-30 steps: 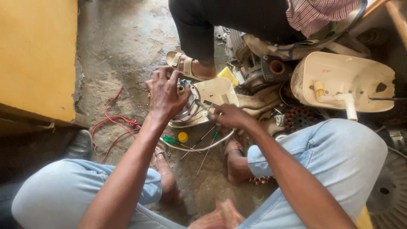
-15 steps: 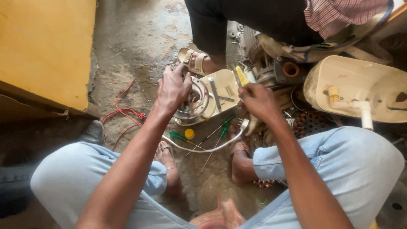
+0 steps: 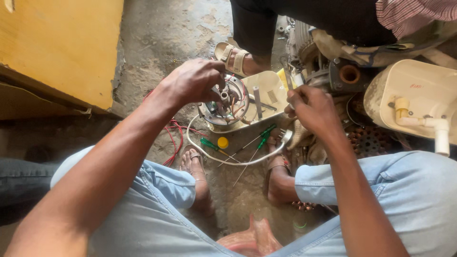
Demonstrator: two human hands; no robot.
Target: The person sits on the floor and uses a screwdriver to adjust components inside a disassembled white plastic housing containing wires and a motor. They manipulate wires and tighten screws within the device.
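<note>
Person sits low on the concrete floor [image 3: 190, 28], an opened cream appliance base [image 3: 266, 95] between the feet. Left hand [image 3: 195, 83] curled over the round motor unit [image 3: 223, 107], fingers closed on its rim and wiring. Right hand [image 3: 309, 107] pinched shut around a thin tool; its tip is hidden, so I cannot tell where it bears. Judgement: keep the left hand steadying the unit and the loose wires out of the way. Green screwdrivers [image 3: 259, 140] and a yellow cap [image 3: 223, 142] lie just below; white cable [image 3: 228, 161] loops near them.
</note>
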